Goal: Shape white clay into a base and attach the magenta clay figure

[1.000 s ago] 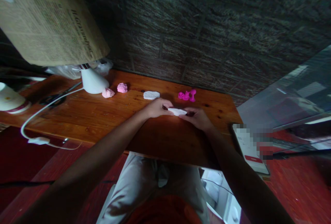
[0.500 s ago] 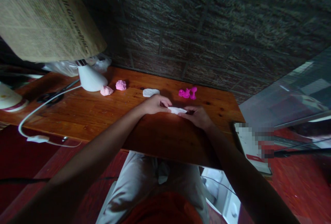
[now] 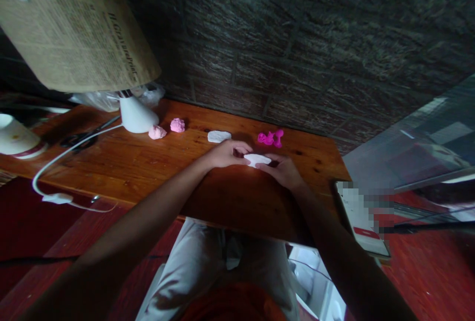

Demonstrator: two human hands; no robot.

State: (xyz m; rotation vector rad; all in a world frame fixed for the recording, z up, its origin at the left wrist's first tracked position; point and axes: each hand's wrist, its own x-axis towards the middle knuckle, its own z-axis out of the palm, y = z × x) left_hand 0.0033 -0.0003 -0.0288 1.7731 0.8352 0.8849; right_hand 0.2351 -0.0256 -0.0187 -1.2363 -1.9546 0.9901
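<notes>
A small flattened piece of white modelling clay (image 3: 257,160) is held just above the table between both hands. My left hand (image 3: 230,154) pinches its left end, thumb in front and fingers behind. At the other end my right hand (image 3: 284,170) grips it, the thumb lying on the near face. Behind my left hand a second flat white clay piece (image 3: 219,136) lies on the wood. Bright magenta clay shapes (image 3: 270,138) rest farther back, beyond my right hand.
Two pink clay lumps (image 3: 177,125) sit beside the white base of a lamp (image 3: 138,115) at the left. Scissors (image 3: 79,140), a white cord (image 3: 55,155) and a paper cup (image 3: 18,138) lie farther left. A tablet-like object (image 3: 361,222) is at the right edge; a brick wall (image 3: 267,64) stands behind.
The white clay piece in my hands has tilted so more of its broad face shows. Both hands keep hold of it, and the whole view has shifted slightly.
</notes>
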